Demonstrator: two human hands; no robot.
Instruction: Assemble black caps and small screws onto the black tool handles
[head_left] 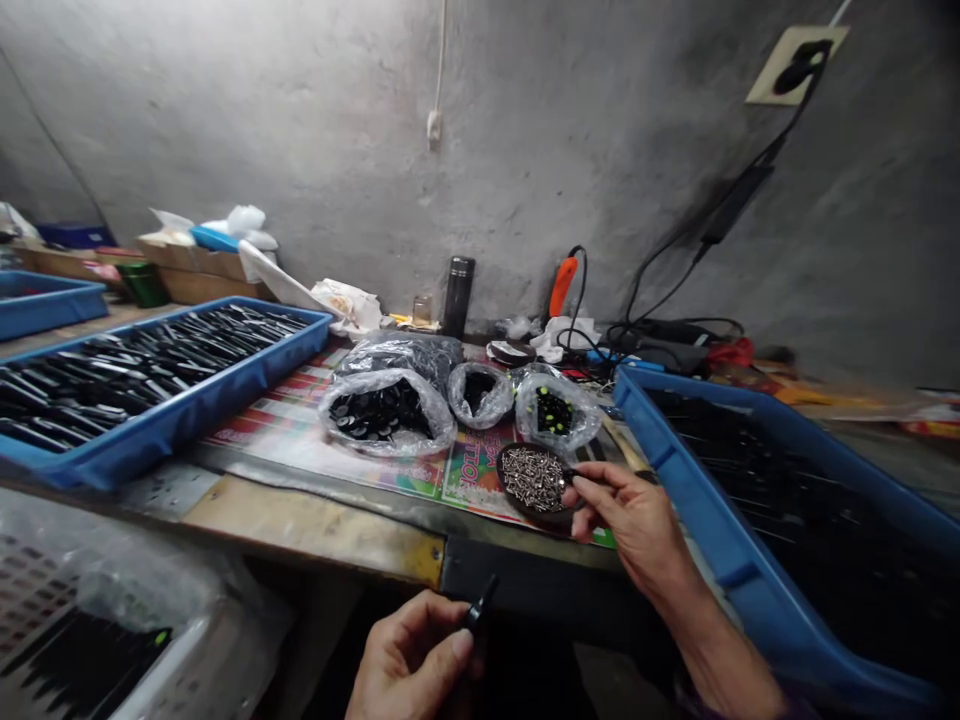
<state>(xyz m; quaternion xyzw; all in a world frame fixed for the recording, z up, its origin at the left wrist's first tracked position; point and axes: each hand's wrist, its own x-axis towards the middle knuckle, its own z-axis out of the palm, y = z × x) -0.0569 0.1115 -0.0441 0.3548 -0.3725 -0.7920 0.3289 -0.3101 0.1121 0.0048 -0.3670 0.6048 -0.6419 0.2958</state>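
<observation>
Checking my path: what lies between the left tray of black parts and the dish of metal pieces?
In the head view, an open plastic bag of black pieces sits on the printed sheet.

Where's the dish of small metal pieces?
In the head view, right of centre: the dish lies by the right hand, in front of an open plastic bag.

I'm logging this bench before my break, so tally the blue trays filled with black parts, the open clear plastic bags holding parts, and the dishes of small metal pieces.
Blue trays with black contents: 2
Open clear bags: 3
Dish of small metal pieces: 1
Total: 6
</observation>
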